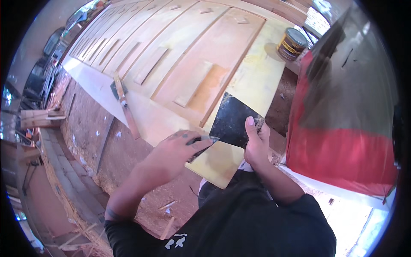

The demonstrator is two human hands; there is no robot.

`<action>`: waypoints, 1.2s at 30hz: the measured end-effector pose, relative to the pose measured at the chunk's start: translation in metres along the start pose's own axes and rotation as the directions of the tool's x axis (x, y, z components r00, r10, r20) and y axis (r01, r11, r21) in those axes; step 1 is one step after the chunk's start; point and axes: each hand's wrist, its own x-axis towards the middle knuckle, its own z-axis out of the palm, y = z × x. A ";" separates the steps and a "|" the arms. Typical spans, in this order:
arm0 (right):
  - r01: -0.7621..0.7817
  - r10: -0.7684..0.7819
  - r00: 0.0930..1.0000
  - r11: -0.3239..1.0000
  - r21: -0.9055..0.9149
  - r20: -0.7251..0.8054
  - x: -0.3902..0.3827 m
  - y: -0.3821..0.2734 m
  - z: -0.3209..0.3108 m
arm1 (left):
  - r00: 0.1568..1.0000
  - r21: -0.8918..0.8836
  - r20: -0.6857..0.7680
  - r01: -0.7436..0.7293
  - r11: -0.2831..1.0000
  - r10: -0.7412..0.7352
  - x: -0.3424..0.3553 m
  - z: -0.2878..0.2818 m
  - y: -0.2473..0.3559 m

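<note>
Thumb on top, fingers folded beneath: that is how my right hand holds the black plate, by its near right corner, I'd judge so that most of its face lies bare while the thumb's press stops it tipping. My left hand is curled closed around a dark slim tool, its end brought to the plate's left corner; my knuckles hide too much for me to tell whether the two touch or sit just apart. Plate and tool are thus side by side before my chest, where one hand can steady against the other.

Below them shows the near end of the long pale panel. Farther up it, a pale wooden strip lies beside an orange patch, with a second strip beyond. To the left, a wooden-handled tool rests slantwise over the panel's edge, its handle jutting past, which puts the grip on my side. A grey-topped can stands upright at the far right margin, presumably there to be clear of my elbows. Rightmost hangs a red and grey-green cover.
</note>
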 end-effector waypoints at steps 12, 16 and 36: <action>-0.032 0.156 0.918 0.945 0.325 -0.364 -0.056 0.050 -0.047 | 0.960 -0.949 0.086 0.160 0.273 -0.265 0.030 -0.022 -0.050; -0.125 0.239 0.690 0.969 0.213 -0.683 -0.042 0.052 -0.016 | 0.972 -0.873 -0.067 0.051 0.485 -0.223 0.078 -0.080 -0.092; 0.024 -0.091 0.338 0.996 -0.088 -0.937 -0.023 0.098 0.065 | 0.882 -0.122 0.268 -0.368 0.922 0.388 0.247 -0.091 -0.176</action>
